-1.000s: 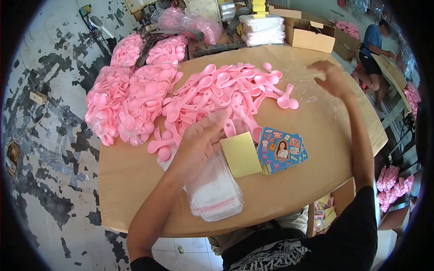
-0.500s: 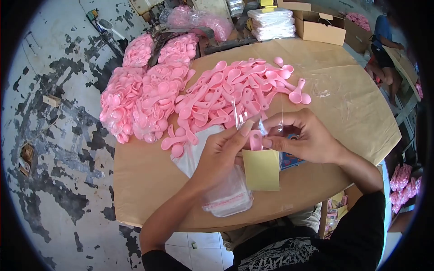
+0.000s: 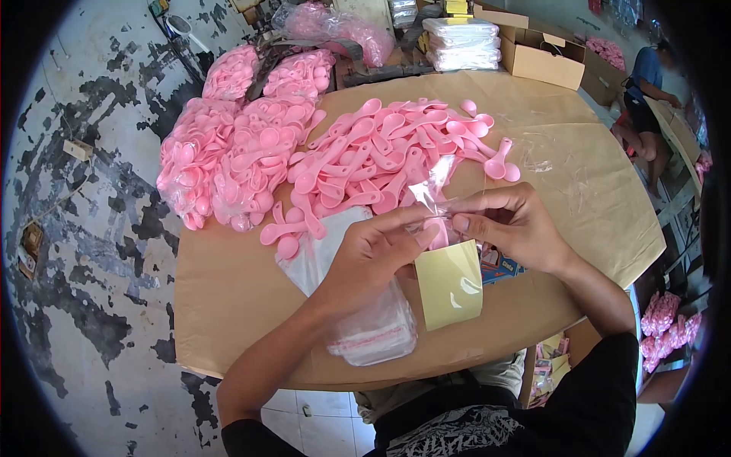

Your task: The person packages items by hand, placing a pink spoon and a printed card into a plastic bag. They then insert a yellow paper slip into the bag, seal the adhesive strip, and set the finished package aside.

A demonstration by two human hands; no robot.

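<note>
Between my two hands is a clear plastic bag (image 3: 431,192), with a pale yellow card (image 3: 448,293) and a pink plastic spoon (image 3: 439,235) inside. My left hand (image 3: 369,255) pinches the bag's upper part from the left, thumb beside the spoon's end. On the other side my right hand (image 3: 519,232) grips the bag between thumb and fingers. Beneath my left hand lies a stack of clear bags (image 3: 375,329). Blue printed cards (image 3: 499,266) show partly behind the yellow card. A heap of loose pink spoons (image 3: 373,152) spreads just beyond my hands.
Bulging bags of pink spoons (image 3: 228,152) stand at the table's left edge. Farther back are stacked plastic packs (image 3: 462,44) and an open cardboard box (image 3: 542,62). Another person (image 3: 647,84) sits at the far right. A box of packed pieces (image 3: 550,358) is below the near edge.
The bag's top, upright and open before, is now gathered and folded between my fingers. The yellow card has tilted and swung slightly right and down. My view has shifted slightly.
</note>
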